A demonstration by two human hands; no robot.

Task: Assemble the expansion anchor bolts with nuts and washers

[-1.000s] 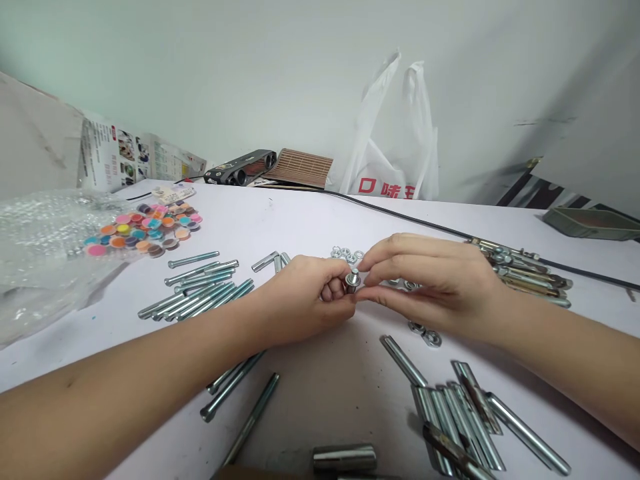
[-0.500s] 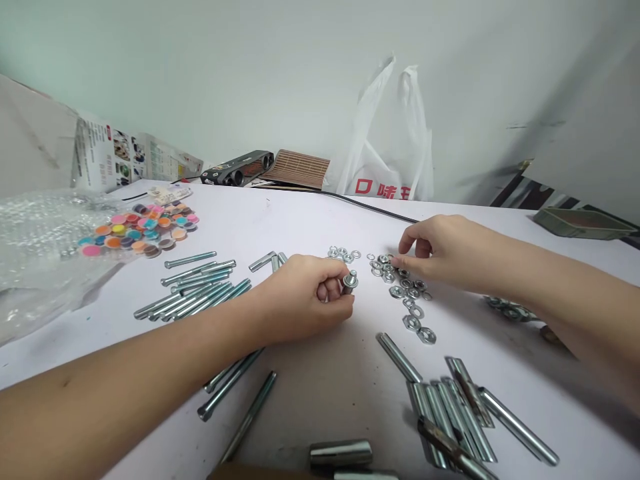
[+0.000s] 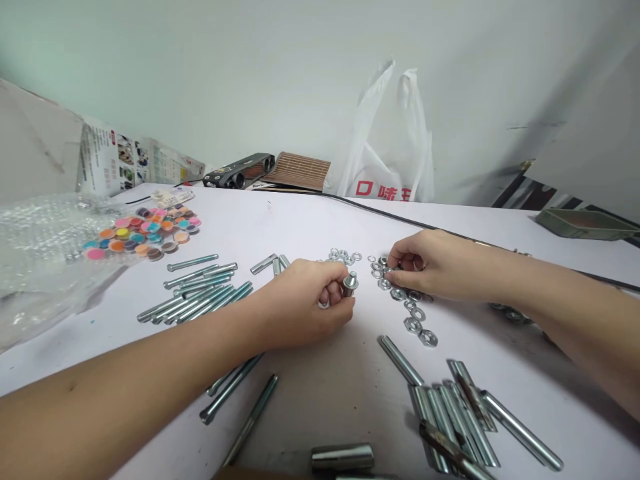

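My left hand (image 3: 310,300) is closed in a fist around a metal bolt (image 3: 350,285), whose threaded end with a fitted ring sticks out toward the right. My right hand (image 3: 435,263) rests on the white table with its fingertips pinched over a scatter of small nuts and washers (image 3: 407,303); what lies between the fingertips is too small to make out. A second small cluster of washers (image 3: 344,255) lies just beyond my left hand.
Long bolts (image 3: 200,293) lie to the left, metal sleeves (image 3: 455,413) at the front right, another sleeve (image 3: 343,458) at the near edge. Coloured discs (image 3: 143,230) and bubble wrap (image 3: 40,247) sit far left. A white bag (image 3: 387,147), black cable (image 3: 400,219) and green tray (image 3: 583,223) line the back.
My right hand left the bolt's tip, swung out to the loose nuts on the right, and now pinches down among them. The left hand has kept its grip on the bolt.
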